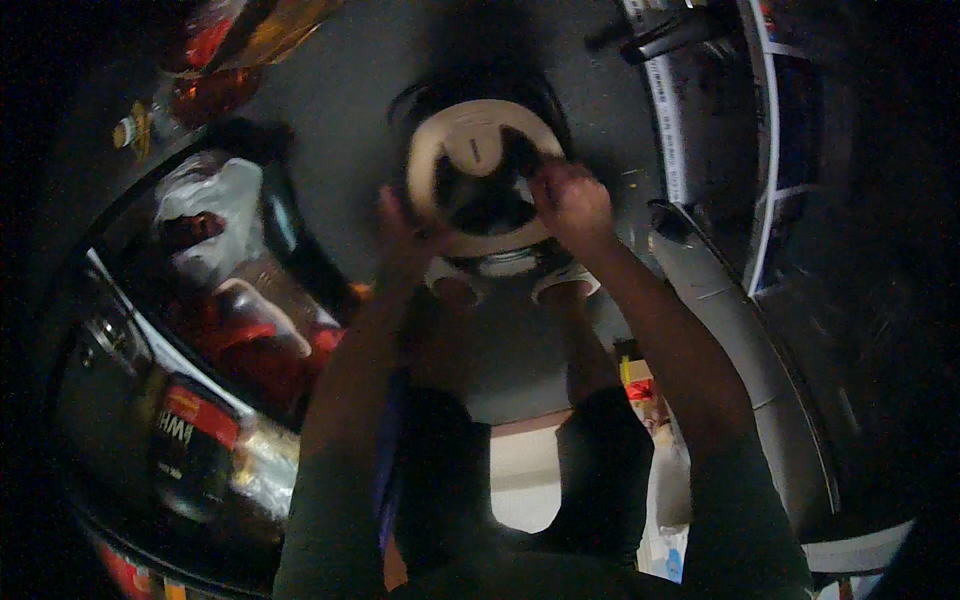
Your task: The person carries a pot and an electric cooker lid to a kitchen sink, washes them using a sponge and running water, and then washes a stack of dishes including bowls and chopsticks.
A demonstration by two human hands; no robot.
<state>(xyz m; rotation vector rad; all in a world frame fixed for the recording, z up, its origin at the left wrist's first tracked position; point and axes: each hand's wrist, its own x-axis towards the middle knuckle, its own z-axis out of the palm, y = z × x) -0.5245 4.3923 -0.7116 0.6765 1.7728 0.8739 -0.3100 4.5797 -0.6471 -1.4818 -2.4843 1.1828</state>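
On the grey floor, between my feet, stands a round dark appliance with a beige-gold lid, probably a rice cooker. The lid has a glossy dark area and a small slot-like mark. My left hand is along the left side of the lid, its fingers pointing up and partly lost in shadow. Over the lid's right edge, my right hand has its fingers curled down by the dark area. Blur hides whether either hand grips anything.
A black-rimmed tub or table at left bears a plastic bag, red packages and a dark package with writing. An orange-red bag lies beyond. A white-edged shelf runs along the right.
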